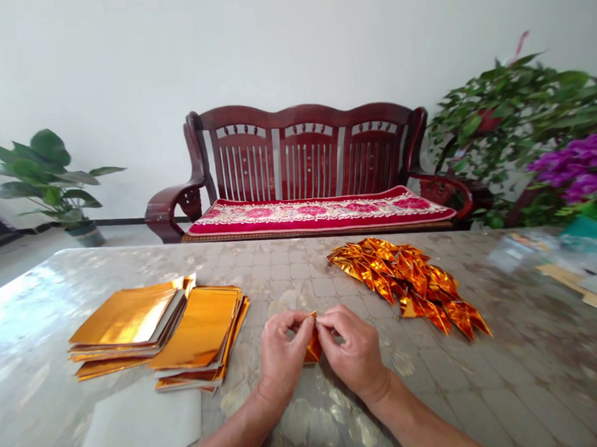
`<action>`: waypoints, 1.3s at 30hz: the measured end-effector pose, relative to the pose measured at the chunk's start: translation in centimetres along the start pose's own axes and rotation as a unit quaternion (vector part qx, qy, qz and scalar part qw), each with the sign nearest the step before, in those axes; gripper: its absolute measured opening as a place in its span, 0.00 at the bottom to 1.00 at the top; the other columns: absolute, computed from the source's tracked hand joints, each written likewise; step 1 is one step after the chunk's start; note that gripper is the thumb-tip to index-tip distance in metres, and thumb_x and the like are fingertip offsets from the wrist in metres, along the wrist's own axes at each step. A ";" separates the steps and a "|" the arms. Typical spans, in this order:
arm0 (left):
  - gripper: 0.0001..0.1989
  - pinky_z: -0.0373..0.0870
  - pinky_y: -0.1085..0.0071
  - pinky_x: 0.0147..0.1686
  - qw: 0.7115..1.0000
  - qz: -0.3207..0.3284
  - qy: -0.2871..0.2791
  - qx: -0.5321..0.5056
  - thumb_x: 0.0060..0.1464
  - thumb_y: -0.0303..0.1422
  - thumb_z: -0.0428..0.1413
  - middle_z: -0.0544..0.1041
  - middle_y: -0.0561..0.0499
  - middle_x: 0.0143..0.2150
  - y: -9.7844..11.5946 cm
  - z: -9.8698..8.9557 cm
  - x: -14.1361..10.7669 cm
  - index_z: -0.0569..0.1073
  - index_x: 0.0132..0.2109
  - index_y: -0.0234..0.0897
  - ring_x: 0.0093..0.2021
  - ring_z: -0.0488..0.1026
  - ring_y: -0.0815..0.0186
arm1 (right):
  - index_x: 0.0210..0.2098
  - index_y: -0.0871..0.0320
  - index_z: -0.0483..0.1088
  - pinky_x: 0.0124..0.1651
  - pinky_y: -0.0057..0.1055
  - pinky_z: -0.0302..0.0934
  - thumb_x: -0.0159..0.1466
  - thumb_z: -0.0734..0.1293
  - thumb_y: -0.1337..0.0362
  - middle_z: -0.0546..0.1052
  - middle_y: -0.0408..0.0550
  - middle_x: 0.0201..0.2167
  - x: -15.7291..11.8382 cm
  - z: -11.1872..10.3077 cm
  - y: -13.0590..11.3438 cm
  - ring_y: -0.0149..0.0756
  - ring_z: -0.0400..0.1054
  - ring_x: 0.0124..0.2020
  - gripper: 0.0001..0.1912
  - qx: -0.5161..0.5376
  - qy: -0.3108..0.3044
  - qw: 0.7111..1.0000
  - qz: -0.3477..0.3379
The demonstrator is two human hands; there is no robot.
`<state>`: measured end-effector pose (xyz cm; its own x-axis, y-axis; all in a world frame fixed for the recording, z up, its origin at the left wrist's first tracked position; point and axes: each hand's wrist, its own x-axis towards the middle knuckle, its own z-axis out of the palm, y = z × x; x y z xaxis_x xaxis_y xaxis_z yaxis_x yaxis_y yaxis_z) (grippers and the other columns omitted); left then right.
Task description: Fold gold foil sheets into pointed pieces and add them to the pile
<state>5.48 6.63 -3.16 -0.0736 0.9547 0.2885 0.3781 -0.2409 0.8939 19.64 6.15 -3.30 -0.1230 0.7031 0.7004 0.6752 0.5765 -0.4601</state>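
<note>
Glossy mottled counter [451,382] first, nearest of all, spreading from 6 o'clock to a far edge at 12 o'clock. Beyond that edge, at 12 o'clock, a dark red wooden settee [304,150] with a slatted back and a red floral seat runner [318,212]; at 2 o'clock, a leafy plant [494,133] with purple flowers [580,169]; at 10 o'clock, a broad-leaved potted plant [40,177]. On the counter, at 9 o'clock from the hands, two side-by-side stacks of gold foil sheets [194,326], and at 2 o'clock, a heaped pile of folded gold foil pieces [406,284], all pointed and crinkled. At 8 o'clock, a plain white sheet [139,425]; at 3 o'clock, a clear plastic packet [523,252], its printing too blurred to read, with no legible brand or writing on the foil either. Two bare forearms [419,424] reaching in from 6 o'clock, ending in a left hand [283,358] and a right hand [352,351] close together at the middle of the view. Left-hand fingers [296,320] and right-hand fingers [334,322] pinched tight on a small folded gold foil piece [312,346], held upright between both hands, its lower end at or just above the counter. By all appearances very light, thin and slick, springy at the creases and quick to dent or tear; safest held by its folded edges between the fingertips.
</note>
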 end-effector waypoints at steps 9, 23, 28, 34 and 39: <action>0.10 0.64 0.66 0.44 0.996 0.048 0.021 0.068 0.57 0.37 0.56 0.81 0.53 0.29 -0.5 0.0 0.0 0.79 0.30 0.41 0.35 0.75 0.62 | 0.36 0.53 0.74 0.40 0.30 0.66 0.66 0.62 0.70 0.78 0.48 0.31 -0.1 -0.2 0.3 0.35 0.72 0.35 0.10 0.002 -0.021 0.999 -0.029; 0.10 0.61 0.60 0.56 0.997 0.056 -0.038 0.039 0.54 0.33 0.56 0.80 0.56 0.26 -0.1 -0.1 0.4 0.76 0.27 0.41 0.29 0.75 0.66 | 0.32 0.54 0.70 0.39 0.32 0.66 0.61 0.63 0.70 0.74 0.47 0.30 0.2 -0.9 0.1 0.36 0.70 0.34 0.06 0.139 -0.030 0.990 0.004; 0.10 0.57 0.58 0.60 0.997 0.048 -0.026 0.051 0.54 0.34 0.56 0.79 0.57 0.26 -0.6 0.0 0.4 0.76 0.27 0.41 0.29 0.74 0.67 | 0.30 0.55 0.69 0.39 0.31 0.66 0.61 0.64 0.68 0.75 0.46 0.30 0.0 -0.7 0.3 0.35 0.71 0.33 0.05 0.205 -0.038 0.976 0.056; 0.10 0.55 0.58 0.61 0.996 0.058 -0.021 0.062 0.54 0.35 0.56 0.79 0.58 0.26 -0.6 -0.1 0.4 0.76 0.27 0.41 0.29 0.74 0.68 | 0.37 0.56 0.71 0.30 0.28 0.67 0.63 0.67 0.56 0.74 0.41 0.24 0.1 0.3 0.6 0.33 0.70 0.25 0.10 0.355 -0.023 0.897 0.263; 0.09 0.56 0.59 0.61 0.993 0.087 -0.017 0.081 0.55 0.34 0.56 0.78 0.59 0.26 -1.0 -0.2 0.5 0.74 0.27 0.41 0.29 0.74 0.69 | 0.29 0.58 0.73 0.26 0.26 0.63 0.59 0.70 0.55 0.73 0.41 0.20 0.3 0.5 0.6 0.31 0.67 0.22 0.12 0.351 -0.051 0.891 0.283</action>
<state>4.88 7.27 -3.83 0.0369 0.9070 0.4195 0.5261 -0.3745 0.7635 19.69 6.94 -3.64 0.0035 0.9774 0.2114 0.0337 0.2111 -0.9769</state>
